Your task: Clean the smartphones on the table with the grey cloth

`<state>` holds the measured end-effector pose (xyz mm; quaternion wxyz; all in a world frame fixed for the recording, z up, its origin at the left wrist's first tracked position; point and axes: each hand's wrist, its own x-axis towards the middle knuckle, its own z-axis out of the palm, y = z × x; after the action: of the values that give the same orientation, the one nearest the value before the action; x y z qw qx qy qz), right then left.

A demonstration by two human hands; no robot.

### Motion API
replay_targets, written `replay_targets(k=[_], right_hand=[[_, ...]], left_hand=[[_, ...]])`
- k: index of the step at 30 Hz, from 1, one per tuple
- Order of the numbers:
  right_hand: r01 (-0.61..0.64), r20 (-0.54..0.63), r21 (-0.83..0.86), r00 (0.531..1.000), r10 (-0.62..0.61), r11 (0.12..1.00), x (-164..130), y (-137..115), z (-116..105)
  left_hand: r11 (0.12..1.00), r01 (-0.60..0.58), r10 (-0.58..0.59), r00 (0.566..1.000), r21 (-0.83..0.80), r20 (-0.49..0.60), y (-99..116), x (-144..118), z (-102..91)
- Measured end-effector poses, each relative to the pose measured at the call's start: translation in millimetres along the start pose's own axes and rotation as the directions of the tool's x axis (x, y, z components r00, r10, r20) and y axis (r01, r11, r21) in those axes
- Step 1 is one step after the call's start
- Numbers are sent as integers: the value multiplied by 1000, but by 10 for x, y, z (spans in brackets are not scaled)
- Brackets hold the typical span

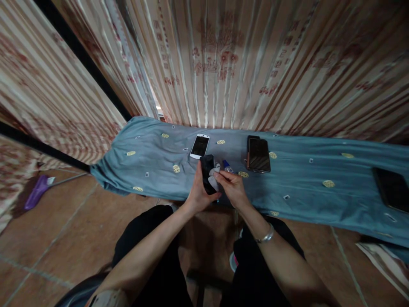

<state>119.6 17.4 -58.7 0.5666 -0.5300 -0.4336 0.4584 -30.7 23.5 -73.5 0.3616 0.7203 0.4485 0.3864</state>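
Note:
My left hand [198, 194] grips a black phone [207, 166] upright over the front edge of a table covered with a blue-grey cloth [153, 162]. My right hand [232, 187] presses a small white wipe [214, 180] against the phone's lower face. Just behind my right hand lies a small object with a blue cap [226, 165]. A white phone [200, 146] rests flat on the cloth behind the held one.
Two dark phones stacked together [257, 154] lie to the right on the cloth, and a dark tablet [390, 187] sits at the far right. Striped curtains [223, 64] hang behind the table. A purple dustpan [36, 192] lies on the tiled floor at left.

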Motion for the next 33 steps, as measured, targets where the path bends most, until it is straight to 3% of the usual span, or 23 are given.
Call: replay_targets(k=[8, 11, 21, 27, 33], right_hand=[[-44, -79, 300, 994, 71, 953, 96, -56, -88], [-44, -74, 314, 995, 70, 949, 129, -91, -136], [23, -56, -30, 998, -25, 999, 186, -65, -317], [174, 43, -366, 985, -170, 914, 230, -38, -398], [201, 146, -407, 977, -154, 891, 340, 1, -438]], left_hand=[[997, -79, 75, 987, 19, 143, -10, -91, 2], [995, -96, 88, 980, 38, 176, -33, -129, 3], [979, -175, 150, 965, 104, 215, -112, -202, -28], [929, -282, 225, 944, 241, 240, -148, -259, -3], [910, -298, 188, 916, 287, 355, -19, -279, -42]])
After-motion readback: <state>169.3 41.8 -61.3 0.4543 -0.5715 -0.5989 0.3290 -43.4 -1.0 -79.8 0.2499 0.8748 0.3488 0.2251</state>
